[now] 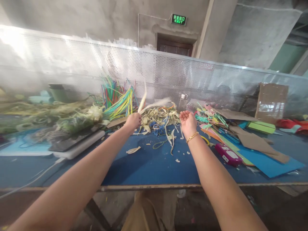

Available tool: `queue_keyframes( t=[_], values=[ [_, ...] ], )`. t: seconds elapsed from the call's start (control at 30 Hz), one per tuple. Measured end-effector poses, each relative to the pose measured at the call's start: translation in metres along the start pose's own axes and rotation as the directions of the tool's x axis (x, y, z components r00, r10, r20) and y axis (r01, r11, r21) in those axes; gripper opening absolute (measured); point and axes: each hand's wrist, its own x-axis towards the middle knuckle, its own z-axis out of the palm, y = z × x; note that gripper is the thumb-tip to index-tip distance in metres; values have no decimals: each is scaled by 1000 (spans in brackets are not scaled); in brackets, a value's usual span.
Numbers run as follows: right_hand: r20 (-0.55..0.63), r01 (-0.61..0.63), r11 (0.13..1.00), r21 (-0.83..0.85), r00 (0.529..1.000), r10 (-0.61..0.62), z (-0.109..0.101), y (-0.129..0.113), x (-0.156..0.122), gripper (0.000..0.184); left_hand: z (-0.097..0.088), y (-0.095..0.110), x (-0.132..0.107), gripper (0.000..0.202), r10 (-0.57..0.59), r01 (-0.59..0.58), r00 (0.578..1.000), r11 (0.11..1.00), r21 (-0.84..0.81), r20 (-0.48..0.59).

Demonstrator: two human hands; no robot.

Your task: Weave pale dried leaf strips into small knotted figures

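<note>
My left hand [133,121] is closed in a fist around pale straw-coloured strips [151,104] that stick up and to the right, blurred by motion. Palm up, my right hand [187,122] is open with the fingers slightly curled and nothing in it; a gold bracelet [192,137] circles the wrist. Both hands hover over the blue table top [154,163], just in front of a heap of pale, blue and orange strip scraps [160,120]. A bundle of bright coloured strips [117,96] fans up behind my left hand.
A perforated metal screen [168,73] closes the table's far side. Green leafy material [60,117] and a flat white device [77,146] lie at left. Coloured paper sheets [264,160], a pink box [228,154], cardboard [271,101] and a metal bottle [183,102] are at right.
</note>
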Motion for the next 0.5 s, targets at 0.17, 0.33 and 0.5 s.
queue_keyframes(
  t=[0.17,0.33,0.5],
  values=[
    [199,158,797,-584,979,-48,-7,12,-5,30,12,8,-9,16,-120,110,991,984,-142,-64],
    [422,400,183,-898,900,107,-9,11,-19,41,26,0,-16,21,-58,69,995,987,-142,75],
    [408,368,177,-913,846,344,-10,15,-23,43,30,-7,-19,20,1,23,985,990,-136,171]
  ],
)
